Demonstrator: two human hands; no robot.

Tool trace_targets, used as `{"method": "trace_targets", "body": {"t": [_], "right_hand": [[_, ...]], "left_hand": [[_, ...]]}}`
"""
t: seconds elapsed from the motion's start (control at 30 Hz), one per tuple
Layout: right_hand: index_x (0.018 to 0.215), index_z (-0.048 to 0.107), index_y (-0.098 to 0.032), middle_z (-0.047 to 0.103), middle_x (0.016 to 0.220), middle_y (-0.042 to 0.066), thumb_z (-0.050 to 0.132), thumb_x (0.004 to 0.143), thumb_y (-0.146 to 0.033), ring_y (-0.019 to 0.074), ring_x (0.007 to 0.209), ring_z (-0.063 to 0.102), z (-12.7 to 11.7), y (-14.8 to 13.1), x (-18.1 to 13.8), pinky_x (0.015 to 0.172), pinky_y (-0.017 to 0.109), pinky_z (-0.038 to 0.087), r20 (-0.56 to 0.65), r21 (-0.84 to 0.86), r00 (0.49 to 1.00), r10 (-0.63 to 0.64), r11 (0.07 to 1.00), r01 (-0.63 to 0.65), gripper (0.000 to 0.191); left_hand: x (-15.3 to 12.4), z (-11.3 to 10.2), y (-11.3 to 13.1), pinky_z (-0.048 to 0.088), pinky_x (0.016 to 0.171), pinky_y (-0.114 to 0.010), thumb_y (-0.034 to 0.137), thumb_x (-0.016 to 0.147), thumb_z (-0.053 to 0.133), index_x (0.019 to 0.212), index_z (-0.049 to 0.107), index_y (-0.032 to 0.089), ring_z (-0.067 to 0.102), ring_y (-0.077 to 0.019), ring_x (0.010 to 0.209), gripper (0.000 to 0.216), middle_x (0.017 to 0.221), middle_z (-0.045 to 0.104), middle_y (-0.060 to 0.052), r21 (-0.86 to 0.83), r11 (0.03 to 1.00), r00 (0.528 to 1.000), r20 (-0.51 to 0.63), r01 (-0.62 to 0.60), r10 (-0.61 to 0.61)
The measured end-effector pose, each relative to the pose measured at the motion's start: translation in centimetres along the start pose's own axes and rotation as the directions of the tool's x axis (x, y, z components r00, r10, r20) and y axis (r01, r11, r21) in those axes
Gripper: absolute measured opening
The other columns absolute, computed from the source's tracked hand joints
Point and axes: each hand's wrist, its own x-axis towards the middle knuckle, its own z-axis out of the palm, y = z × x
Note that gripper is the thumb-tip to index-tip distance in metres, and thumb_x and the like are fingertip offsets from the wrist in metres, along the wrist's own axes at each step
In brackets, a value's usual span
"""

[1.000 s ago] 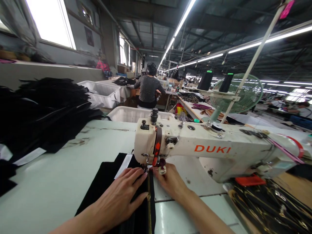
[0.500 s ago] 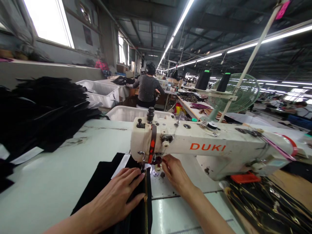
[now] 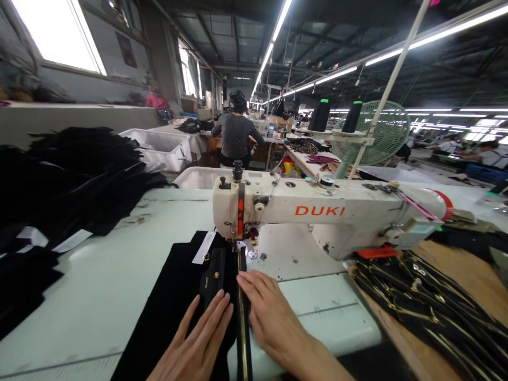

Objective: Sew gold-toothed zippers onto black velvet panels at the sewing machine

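Observation:
A black fabric panel (image 3: pixel 170 301) lies on the machine table, its far end at the needle of the white sewing machine (image 3: pixel 273 203). On the panel are a zipped pocket piece (image 3: pixel 215 272) and a white strip (image 3: pixel 203 247). My left hand (image 3: pixel 198 341) rests flat on the panel, fingers stretched forward below the pocket piece. A black zipper (image 3: pixel 243 328) with gold teeth runs from the needle area toward me along the panel's right edge. My right hand (image 3: pixel 272 312) has its fingertips closed on the zipper's edge; the thumb is hidden.
A tall pile of black fabric pieces (image 3: pixel 79 180) stands at the left. Several gold-toothed black zippers (image 3: pixel 416 307) lie on a board at the right. White bins (image 3: pixel 154 143) and a seated person (image 3: pixel 238 135) are beyond the machine. Thread cones (image 3: pixel 319 116) stand behind it.
My right hand has come back from beside the needle to the zipper. My left hand has slid back toward me, uncovering the pocket piece. The camera view has shifted slightly.

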Motion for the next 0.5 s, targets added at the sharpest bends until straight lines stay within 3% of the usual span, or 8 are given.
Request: {"method": "trace_targets", "body": {"t": [0.13,0.23,0.3,0.4,0.5], "right_hand": [[0.131,0.056,-0.003,0.061,0.127,0.016,0.045,0.082,0.004,0.0260,0.117,0.055,0.6,0.4,1.0,0.104,0.040,0.049,0.020,-0.154,0.997,-0.072,0.985,0.075,0.050],[0.126,0.059,-0.002,0.065,0.120,0.018,0.044,0.087,0.004,0.0272,0.111,0.059,0.8,-0.2,0.6,0.099,0.042,0.052,0.026,-0.183,0.993,-0.116,0.976,0.119,0.042],[0.127,0.058,-0.002,0.063,0.124,0.019,0.045,0.087,0.004,0.0273,0.113,0.059,0.6,-0.9,-0.2,0.102,0.041,0.051,0.034,-0.187,0.990,-0.138,0.972,0.142,0.043],[0.136,0.052,-0.005,0.051,0.141,0.019,0.045,0.079,0.007,0.0271,0.127,0.051,-0.4,-1.8,-1.6,0.109,0.040,0.046,0.076,-0.148,0.994,-0.079,0.985,0.090,0.058],[0.145,0.042,-0.015,0.027,0.157,0.018,0.045,0.069,0.008,0.0283,0.140,0.038,-1.3,-2.3,-3.0,0.111,0.042,0.043,0.133,-0.104,0.991,0.018,0.995,-0.004,0.080]], "left_hand": [[-0.5,-0.8,0.1,0.034,0.113,-0.036,0.017,0.091,0.052,0.146,0.046,0.017,0.053,-0.0231,0.130,0.056,0.144,0.054,-0.006,-0.124,0.992,0.993,-0.109,0.038,-0.052],[-0.6,-2.2,-1.3,0.045,0.103,-0.025,0.026,0.101,0.045,0.131,0.063,0.025,0.066,-0.0178,0.114,0.035,0.128,0.067,0.002,-0.343,0.899,0.947,-0.066,0.273,-0.313],[-0.5,-3.3,-1.9,0.049,0.100,-0.027,0.038,0.105,0.040,0.128,0.067,0.025,0.067,-0.0204,0.112,0.037,0.122,0.070,0.002,-0.464,0.752,0.861,0.048,0.468,-0.506],[-0.2,-4.5,-2.0,0.048,0.103,-0.032,0.050,0.104,0.038,0.128,0.067,0.026,0.065,-0.0242,0.115,0.044,0.120,0.071,0.002,-0.560,0.592,0.770,0.136,0.579,-0.624],[-0.1,-4.6,-1.7,0.046,0.105,-0.033,0.051,0.103,0.039,0.128,0.067,0.026,0.066,-0.0240,0.114,0.045,0.121,0.071,0.001,-0.601,0.577,0.778,0.123,0.553,-0.617]]}}
